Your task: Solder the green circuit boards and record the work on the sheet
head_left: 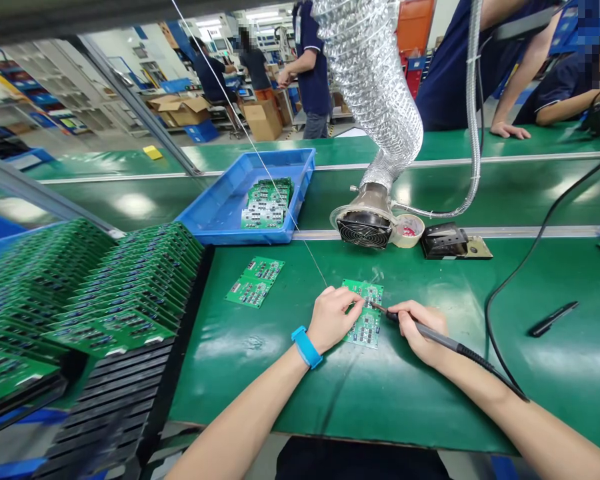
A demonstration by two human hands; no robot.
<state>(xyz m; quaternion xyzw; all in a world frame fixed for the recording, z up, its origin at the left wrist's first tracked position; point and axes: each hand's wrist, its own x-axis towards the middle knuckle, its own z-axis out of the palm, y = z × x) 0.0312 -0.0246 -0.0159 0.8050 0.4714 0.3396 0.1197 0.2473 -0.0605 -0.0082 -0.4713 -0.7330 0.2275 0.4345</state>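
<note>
A green circuit board [367, 330] lies flat on the green bench mat in front of me. My right hand [423, 328] grips a soldering iron [437, 337], its tip touching or just above the upper part of the board. Over the board's left side, my left hand [334, 315], with a blue band at the wrist, pinches a thin solder wire [307, 248] that runs down from overhead. The wire's end at the fingertips is too small to make out. Another circuit board [255, 282] lies apart, to the left.
Black racks [125, 393] of upright boards stand at left. A blue tray [215, 237] holds stacked boards. Above the work hangs a silver duct [380, 87] with a fan grille, beside a tape roll [415, 230] and an iron stand [445, 241]. A pen [553, 319] lies right. Co-workers are beyond.
</note>
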